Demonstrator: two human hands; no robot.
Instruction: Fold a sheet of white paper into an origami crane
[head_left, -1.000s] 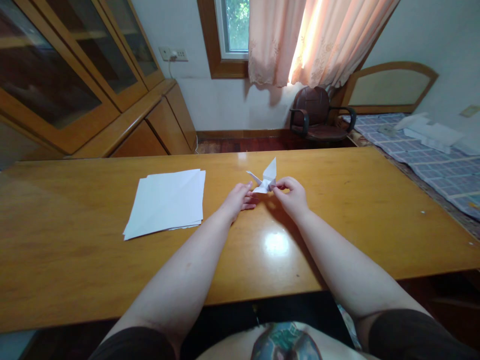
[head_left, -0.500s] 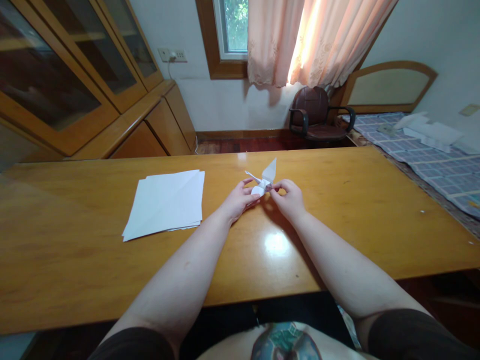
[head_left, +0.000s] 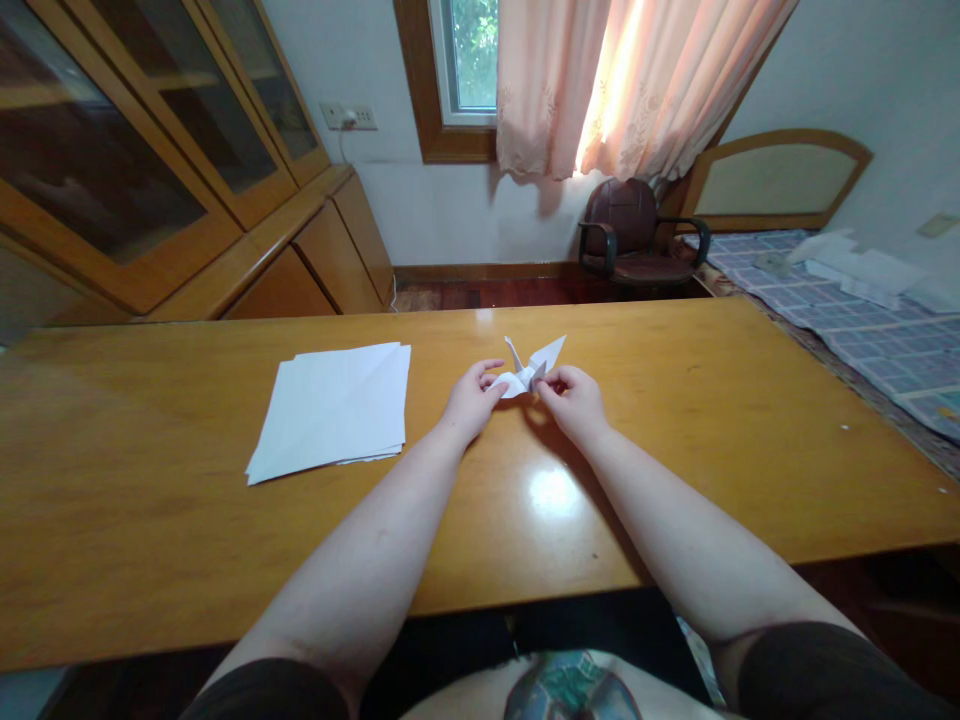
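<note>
A white folded paper crane (head_left: 523,378) is held just above the table, its thin neck pointing up and away and its wings spread to the sides. On its left wing, my left hand (head_left: 471,400) has the thumb over the paper and fingers beneath, with the index finger stretched out behind. My right hand (head_left: 576,402) pinches the crane low on its near right side, by the pointed tail. The fingertips partly cover the paper there. To the left of my hands lies a stack of white paper sheets (head_left: 334,405), slightly uneven at the edges.
The wooden table (head_left: 187,550) spans the view, its far edge beyond my hands. A glass-door cabinet (head_left: 255,230) stands at the left. Behind the table are a brown armchair (head_left: 634,240), a pink curtain (head_left: 547,90) and a bed (head_left: 840,290) at the right.
The crane has turned and tilted: its neck now points more upward and its far wing leans further right. My left hand has shifted slightly left along the near wing.
</note>
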